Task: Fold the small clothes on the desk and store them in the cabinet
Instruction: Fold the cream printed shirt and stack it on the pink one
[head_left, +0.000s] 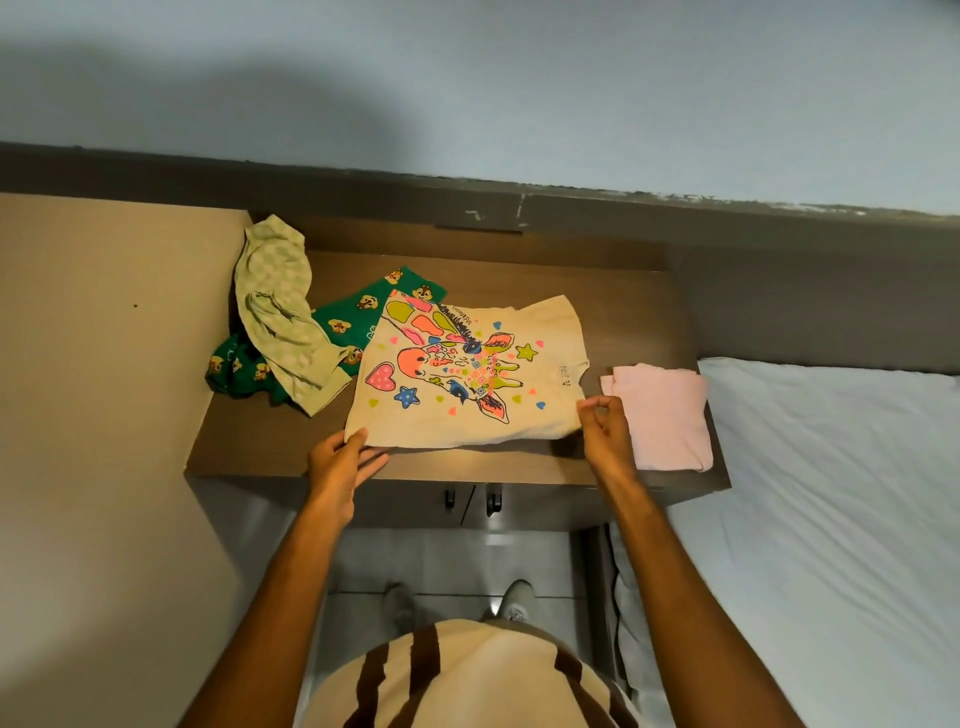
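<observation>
Dark wood desk (613, 291) w/ flat beige tee (540, 415)

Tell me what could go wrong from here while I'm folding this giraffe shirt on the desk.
The giraffe shirt overlaps the green chipmunk garment, so a fold may drag that along. Its near edge, held by your left hand, lies close to the desk front and might slip off. Your right hand works right beside the folded pink garment, which a sweep could nudge toward the desk edge.

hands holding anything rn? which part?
Giraffe-print shirt: left hand on its near-left corner, right hand pinching its near-right corner.
</observation>
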